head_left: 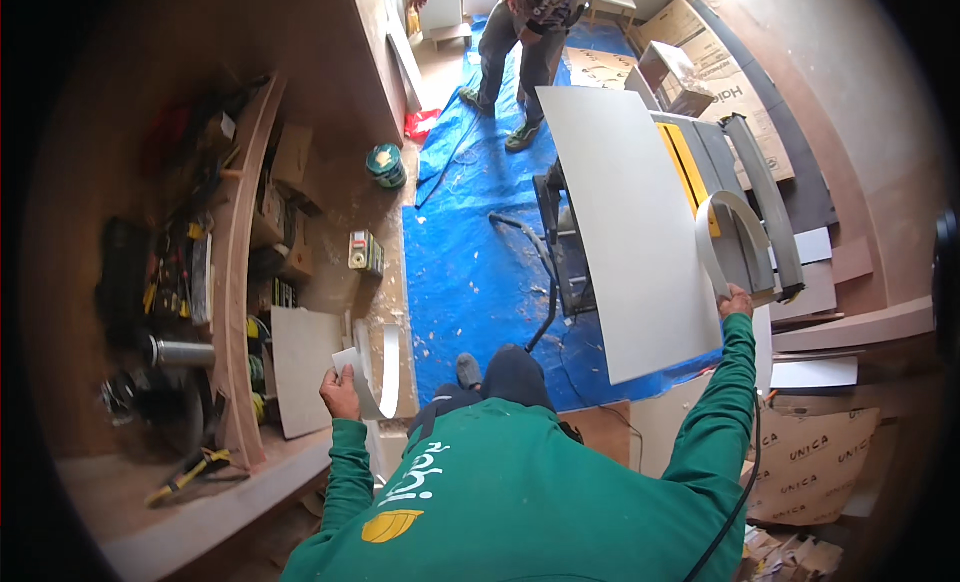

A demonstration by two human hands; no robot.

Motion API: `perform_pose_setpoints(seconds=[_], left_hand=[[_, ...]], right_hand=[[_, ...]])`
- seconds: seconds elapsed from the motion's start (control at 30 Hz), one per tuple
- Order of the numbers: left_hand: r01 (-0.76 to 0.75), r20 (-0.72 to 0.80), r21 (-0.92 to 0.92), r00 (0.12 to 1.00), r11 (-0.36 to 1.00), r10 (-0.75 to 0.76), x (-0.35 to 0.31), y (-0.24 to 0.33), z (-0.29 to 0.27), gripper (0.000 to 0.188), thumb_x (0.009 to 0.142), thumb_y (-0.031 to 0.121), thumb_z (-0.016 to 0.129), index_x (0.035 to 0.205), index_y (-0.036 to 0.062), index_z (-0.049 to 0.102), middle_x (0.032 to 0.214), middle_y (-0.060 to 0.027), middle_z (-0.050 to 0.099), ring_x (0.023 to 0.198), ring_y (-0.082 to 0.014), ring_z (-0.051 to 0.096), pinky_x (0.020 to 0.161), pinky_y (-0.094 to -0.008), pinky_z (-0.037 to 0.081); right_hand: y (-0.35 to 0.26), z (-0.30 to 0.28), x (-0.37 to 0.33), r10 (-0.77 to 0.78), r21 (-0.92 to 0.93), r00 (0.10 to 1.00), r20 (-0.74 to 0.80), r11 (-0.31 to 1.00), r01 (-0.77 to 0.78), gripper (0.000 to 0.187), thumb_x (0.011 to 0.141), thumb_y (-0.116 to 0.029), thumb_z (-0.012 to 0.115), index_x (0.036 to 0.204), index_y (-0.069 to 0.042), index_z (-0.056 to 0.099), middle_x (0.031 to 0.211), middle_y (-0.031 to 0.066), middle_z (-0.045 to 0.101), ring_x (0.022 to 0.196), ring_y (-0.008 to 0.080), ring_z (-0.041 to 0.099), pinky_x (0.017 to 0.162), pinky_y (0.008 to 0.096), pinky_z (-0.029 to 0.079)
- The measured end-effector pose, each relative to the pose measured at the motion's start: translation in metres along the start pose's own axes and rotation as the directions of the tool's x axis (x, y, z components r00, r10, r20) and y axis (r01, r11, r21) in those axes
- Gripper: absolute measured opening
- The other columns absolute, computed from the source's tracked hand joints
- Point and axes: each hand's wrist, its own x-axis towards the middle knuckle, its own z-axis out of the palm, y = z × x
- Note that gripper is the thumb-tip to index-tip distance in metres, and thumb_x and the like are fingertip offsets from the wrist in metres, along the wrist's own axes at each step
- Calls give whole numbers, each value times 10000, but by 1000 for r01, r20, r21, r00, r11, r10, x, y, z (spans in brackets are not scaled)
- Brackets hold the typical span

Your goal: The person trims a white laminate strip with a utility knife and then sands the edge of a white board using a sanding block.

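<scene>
Off to the left, my left hand is closed on a curled white edge-banding strip, its loop hanging beside a pale board. On the right, my right hand pinches another length of white edge banding, which arches up over the table saw. Whether both lengths are one piece, I cannot tell. A large white panel lies on the table saw, which has a yellow insert and a grey fence. My right hand is just past the panel's near right corner.
Blue sheeting covers the floor. Ahead stands another person. A paint bucket and a metal can stand left of the sheeting. Tools crowd a wooden shelf. Cardboard leans at right; a black cable runs by my right arm.
</scene>
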Motion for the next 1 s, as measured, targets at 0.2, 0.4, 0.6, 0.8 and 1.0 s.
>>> perform_pose_setpoints(seconds=[0.2, 0.4, 0.6, 0.8, 1.0], left_hand=[[37, 98, 6, 995, 999, -37, 81, 17, 41, 198, 921, 136, 611, 942, -60, 604, 812, -69, 662, 696, -105, 598, 632, -265, 492], [86, 251, 15, 964, 996, -87, 130, 61, 120, 201, 918, 138, 616, 966, -56, 614, 868, -74, 667, 750, -107, 607, 676, -259, 496], [37, 351, 90, 934, 995, -66, 199, 111, 178, 202, 907, 133, 626, 975, -57, 618, 858, -60, 662, 744, -97, 589, 670, -256, 476], [22, 323, 17, 946, 1000, -26, 257, 145, 224, 207, 909, 140, 633, 975, -56, 620, 853, -53, 660, 744, -88, 584, 663, -244, 471], [105, 424, -73, 903, 992, -65, 293, 162, 271, 211, 913, 147, 633, 1004, -43, 623, 883, -54, 663, 764, -87, 593, 670, -238, 476]], right_hand=[[-21, 0, 21, 138, -175, 988, 61, 977, -126, 350, 706, -10, 557, 1012, -118, 687, 949, 204, 663, 932, 381, 630, 818, 406, 499], [-20, 24, 55, 263, -20, 965, 17, 965, -263, 384, 702, 28, 527, 1032, -104, 673, 992, 197, 655, 990, 368, 615, 883, 423, 471], [-33, 33, 82, 384, -162, 917, 108, 917, -365, 582, 710, 6, 560, 1256, -195, 551, 1246, 113, 548, 1196, 318, 497, 989, 470, 384], [-144, -34, 44, 438, -217, 875, -207, 852, -477, 583, 723, -118, 702, 1276, -86, 523, 1277, 151, 521, 1195, 342, 486, 1002, 462, 386], [-161, -44, -17, 482, -113, 876, 34, 872, -476, 638, 724, -221, 749, 1263, 17, 505, 1212, 234, 549, 1156, 362, 509, 991, 413, 399]])
